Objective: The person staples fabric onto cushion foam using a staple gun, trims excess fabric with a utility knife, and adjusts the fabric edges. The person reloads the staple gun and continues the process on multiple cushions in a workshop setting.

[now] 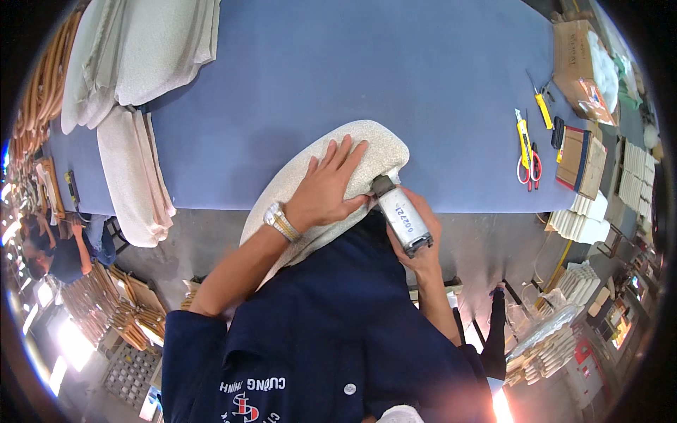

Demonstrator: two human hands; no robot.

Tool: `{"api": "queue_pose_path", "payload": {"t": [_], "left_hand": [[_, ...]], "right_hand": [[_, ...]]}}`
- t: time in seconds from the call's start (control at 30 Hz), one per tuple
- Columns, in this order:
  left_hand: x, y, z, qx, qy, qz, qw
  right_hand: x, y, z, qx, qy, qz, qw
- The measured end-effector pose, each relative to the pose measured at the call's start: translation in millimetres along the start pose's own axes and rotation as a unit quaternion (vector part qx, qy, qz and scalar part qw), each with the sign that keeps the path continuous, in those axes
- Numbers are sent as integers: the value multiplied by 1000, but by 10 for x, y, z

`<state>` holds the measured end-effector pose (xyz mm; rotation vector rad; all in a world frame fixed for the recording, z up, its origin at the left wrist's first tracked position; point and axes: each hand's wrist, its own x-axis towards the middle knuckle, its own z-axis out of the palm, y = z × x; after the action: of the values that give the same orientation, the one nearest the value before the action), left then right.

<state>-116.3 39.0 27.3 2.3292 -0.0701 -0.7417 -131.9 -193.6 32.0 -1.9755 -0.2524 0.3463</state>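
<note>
Left hand pressed the pad, right hand gripped the tool

The left hand [328, 185] lay flat on the pad [377, 141], fingers a little apart, thumb toward the tool [405, 217]. The right hand [423, 229] was wrapped around that silver tool, its dark nose at the pad's right edge; whether the nose pressed in could not be told. The pad sloped across the near edge of the table [338, 77], its lower end by the dark shirt [317, 303].

Work on this pad seemed partway. Its upper face was covered in speckled pale fabric, while a whiter strip showed at the edge beside the nose, perhaps a stretch left to deal with. The underside was hidden, so how much was fastened could not be told.

Farther off, scissors [535, 169] and a yellow cutter [524, 141] lay to the right, untouched, near a box [571, 63]. At left were pale pieces in a near stack [130, 169] and a far stack [166, 56]; whether these were finished or waiting was unclear.
</note>
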Motion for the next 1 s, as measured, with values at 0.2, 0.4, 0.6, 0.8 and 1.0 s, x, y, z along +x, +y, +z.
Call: {"api": "queue_pose_path", "payload": {"t": [0.2,0.4,0.6,0.8,1.0], "left_hand": [[-64,82,227,76,105,-14,991],[-60,56,211,81,105,-10,991],[-74,105,201,70,104,-13,992],[0,103,153,87,114,-8,990],[-41,53,170,84,117,2,990]], "right_hand": [[-66,59,59,30,20,31,999],[-83,-2,43,15,5,-7,1000],[-12,-55,9,12,-26,25,999],[29,-138,89,1,-13,84,996],[-47,-73,100,-3,-5,24,1000]]}}
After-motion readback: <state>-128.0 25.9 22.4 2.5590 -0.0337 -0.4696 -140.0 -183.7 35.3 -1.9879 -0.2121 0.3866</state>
